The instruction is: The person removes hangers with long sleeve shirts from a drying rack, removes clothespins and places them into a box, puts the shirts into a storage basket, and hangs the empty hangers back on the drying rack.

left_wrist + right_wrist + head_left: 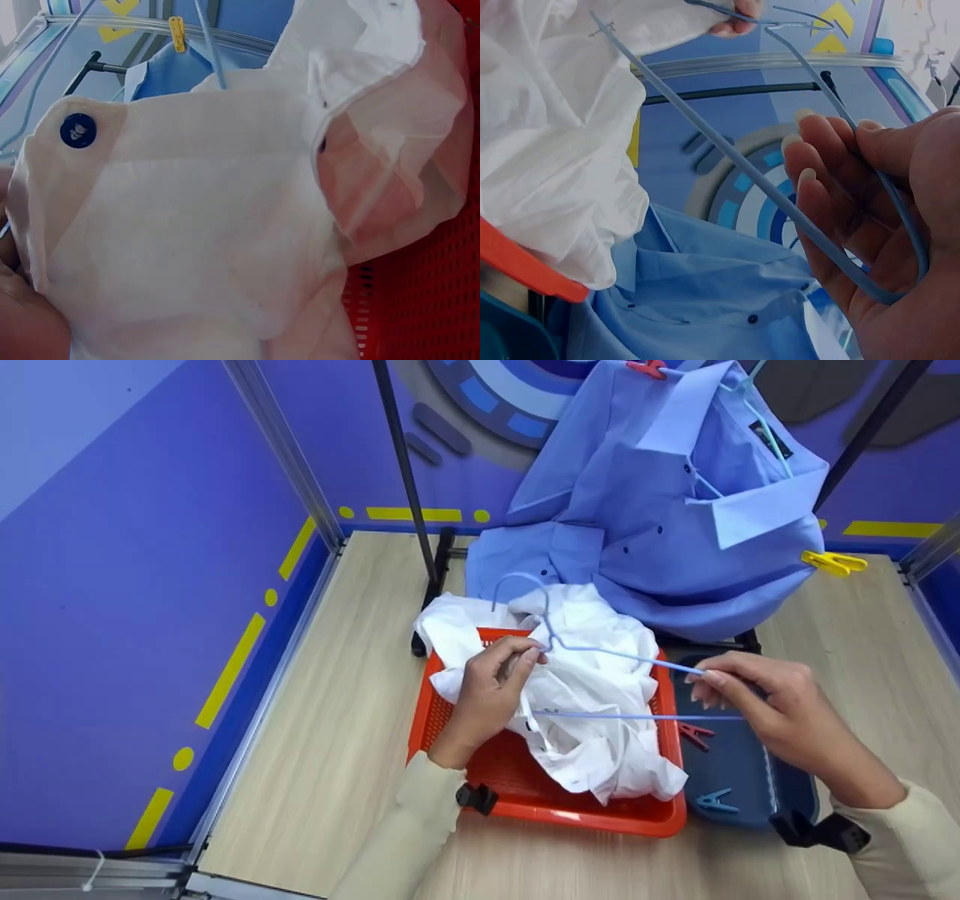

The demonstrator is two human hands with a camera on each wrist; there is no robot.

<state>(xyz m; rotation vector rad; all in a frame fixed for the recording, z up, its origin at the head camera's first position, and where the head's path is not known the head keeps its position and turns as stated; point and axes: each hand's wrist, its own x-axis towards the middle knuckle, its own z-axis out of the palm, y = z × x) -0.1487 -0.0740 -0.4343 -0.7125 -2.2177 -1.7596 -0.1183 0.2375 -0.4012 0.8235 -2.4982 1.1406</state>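
A light-blue clothes hanger [622,653] is held above the basket, its hook [520,575] pointing up and away. My right hand [769,694] grips its right shoulder between thumb and fingers; the right wrist view shows the rounded corner by the palm. My left hand [491,690] pinches the edge of a white shirt [600,690] close to the hanger's neck. Fabric hides the hanger's left end. In the left wrist view, a dark blue button [78,130] shows on the shirt near the fingers. The rest of the shirt is bunched over the basket.
A red basket [555,802] stands under the shirt. Right of it, a dark tray [739,780] holds a red clothespin [696,735] and a blue clothespin [716,801]. Behind, a blue shirt [637,555] hangs on a black rack [405,472] with a yellow clothespin [834,562].
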